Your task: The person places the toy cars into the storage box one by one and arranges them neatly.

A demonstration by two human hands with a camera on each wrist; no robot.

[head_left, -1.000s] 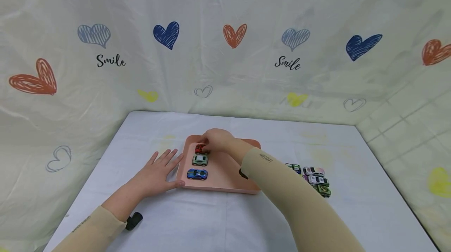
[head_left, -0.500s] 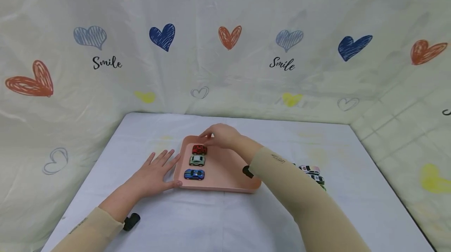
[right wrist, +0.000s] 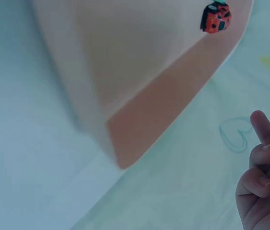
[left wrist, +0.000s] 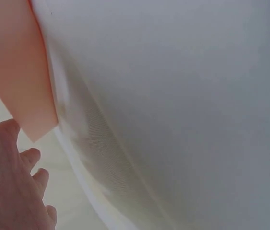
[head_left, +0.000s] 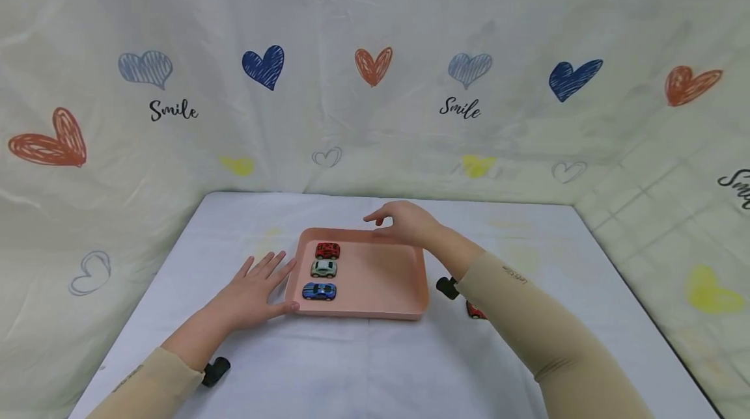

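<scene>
A pink tray (head_left: 381,282) lies on the table with three toy cars along its left side: a red car (head_left: 327,250) at the back, a pale green car (head_left: 324,269) in the middle and a blue car (head_left: 319,291) in front. My left hand (head_left: 252,295) lies with spread fingers against the tray's left edge. Over the tray's back right part hovers my right hand (head_left: 407,222), holding nothing, its fingers loosely bent. The right wrist view shows that hand (right wrist: 266,177) beyond the tray wall, apart from the red, black-spotted car (right wrist: 216,17).
Right of the tray, another red toy car (head_left: 476,310) shows partly from behind my right sleeve (head_left: 527,315). The white-covered table (head_left: 363,367) ends at the back against a hanging sheet (head_left: 404,126) printed with hearts.
My right hand has let go of the red car at the tray's back left and moved right and up. The left hand keeps its place at the tray edge. The view has shifted slightly.
</scene>
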